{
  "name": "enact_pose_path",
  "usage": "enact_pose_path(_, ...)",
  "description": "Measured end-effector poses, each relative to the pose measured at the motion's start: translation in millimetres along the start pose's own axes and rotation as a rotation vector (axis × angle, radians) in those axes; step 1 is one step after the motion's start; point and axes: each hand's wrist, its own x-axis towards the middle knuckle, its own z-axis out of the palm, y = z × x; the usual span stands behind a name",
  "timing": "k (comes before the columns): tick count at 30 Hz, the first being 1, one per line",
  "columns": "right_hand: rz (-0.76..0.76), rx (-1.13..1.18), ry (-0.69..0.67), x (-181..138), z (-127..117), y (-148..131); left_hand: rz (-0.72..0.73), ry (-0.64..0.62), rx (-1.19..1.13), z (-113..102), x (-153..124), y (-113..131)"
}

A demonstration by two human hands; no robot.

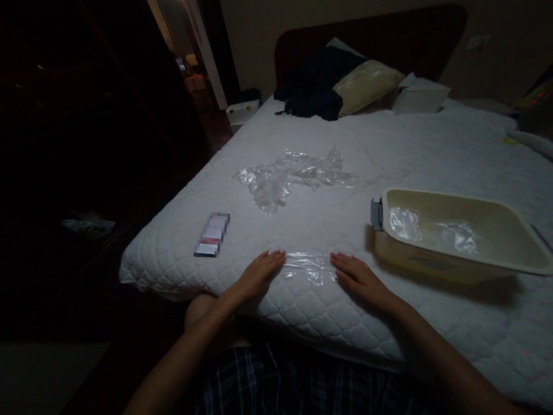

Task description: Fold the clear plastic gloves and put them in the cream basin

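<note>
My left hand [260, 272] and my right hand [360, 281] lie flat on the white quilted bed [441, 312], fingers stretched out. Between them is a small clear plastic bag [309, 266], with the fingertips of each hand at one end of it. A pile of crumpled clear plastic bags [291, 178] lies farther up the bed. To the right stands a cream plastic basin [462, 240] with more clear plastic inside it.
A small card or packet [212, 235] lies left of my left hand near the bed's edge. Pillows, a dark garment [316, 85] and a white box [419, 96] sit by the headboard. Left of the bed the floor is dark.
</note>
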Motion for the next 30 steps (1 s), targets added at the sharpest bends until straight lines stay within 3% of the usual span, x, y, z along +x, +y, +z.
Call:
enact_pose_path(6,0.163,0.313,0.186,6,0,0,-0.121,0.174,-0.29,2,4,-3)
enact_pose_path(12,0.229,0.269,0.202,27,-5,5,-0.309,0.302,-0.424,-6,15,2)
enact_pose_path(22,0.263,0.133,0.034,51,-3,14,-0.427,0.032,-0.312,-11,46,-5)
enact_pose_path(30,0.274,0.328,0.08,50,-7,1,-0.433,0.099,-0.443,-9,46,-5)
